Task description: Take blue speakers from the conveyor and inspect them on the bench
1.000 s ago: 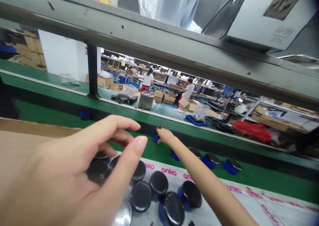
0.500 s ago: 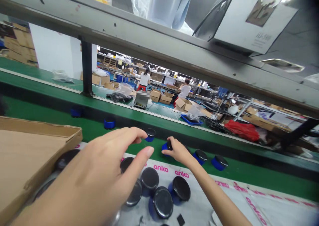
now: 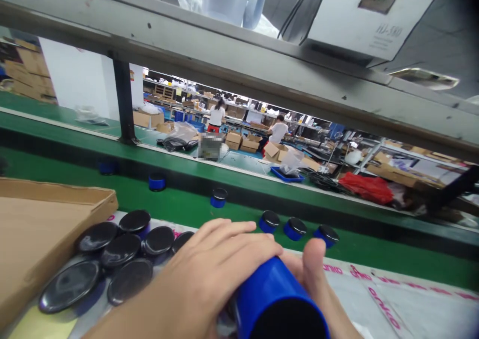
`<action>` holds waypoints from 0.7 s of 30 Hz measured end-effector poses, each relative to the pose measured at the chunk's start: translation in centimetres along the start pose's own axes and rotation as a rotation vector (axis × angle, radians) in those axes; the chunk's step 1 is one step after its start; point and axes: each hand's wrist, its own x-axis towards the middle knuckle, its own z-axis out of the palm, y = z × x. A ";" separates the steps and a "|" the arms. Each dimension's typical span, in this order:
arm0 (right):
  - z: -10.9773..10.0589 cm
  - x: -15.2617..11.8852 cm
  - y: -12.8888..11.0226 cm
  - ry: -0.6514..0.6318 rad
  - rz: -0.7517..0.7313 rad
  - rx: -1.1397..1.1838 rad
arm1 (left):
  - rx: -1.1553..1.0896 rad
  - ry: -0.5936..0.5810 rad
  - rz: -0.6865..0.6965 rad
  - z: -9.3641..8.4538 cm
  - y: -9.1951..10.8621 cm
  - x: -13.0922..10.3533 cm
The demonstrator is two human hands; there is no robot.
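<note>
Box (image 3: 48, 229): a cardboard box lies at the left edge of the worktop (image 3: 381, 304); more of its wall is seen than a second ago, as the view has swung.
Lids (image 3: 123, 247): a cluster of round black-topped pieces lies just beside the box; a second ago it was covered by the left hand, now it is bare. Whether these are loose lids or capped jars cannot be told.
Left hand (image 3: 220, 266): it has been drawn back from over the cluster and is now laid over the blue jar, fingers curled around its top side. The palm is hidden, so how firm the grip is cannot be told.
Jar (image 3: 277, 301): a blue jar is held close under the camera, between both hands, its dark end turned toward the lens; it was not in hand half a second ago. It is cut off by the lower edge, and whether the end is open or capped cannot be made out.
Right hand (image 3: 312, 274): it has been pulled in from the belt, where it was stretched a second ago; only the thumb and part of the wrist show beside the jar, the fingers hidden beneath it.
Belt (image 3: 374, 259): three capped blue jars (image 3: 295, 228) stand in a row behind the hands, others farther left.
Meaning: one jar appears to have been taken up from the belt.
</note>
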 end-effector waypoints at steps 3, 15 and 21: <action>-2.7 3.0 3.0 0.147 0.085 -0.310 | -0.012 0.154 -0.055 -0.1 -0.4 -0.6; -7.7 4.5 11.1 -0.065 0.340 -0.967 | -0.067 0.216 -0.413 -1.0 -2.0 -0.3; -7.3 -2.6 9.3 -0.108 0.362 -0.895 | -0.136 0.173 -0.438 -0.3 -1.4 -0.5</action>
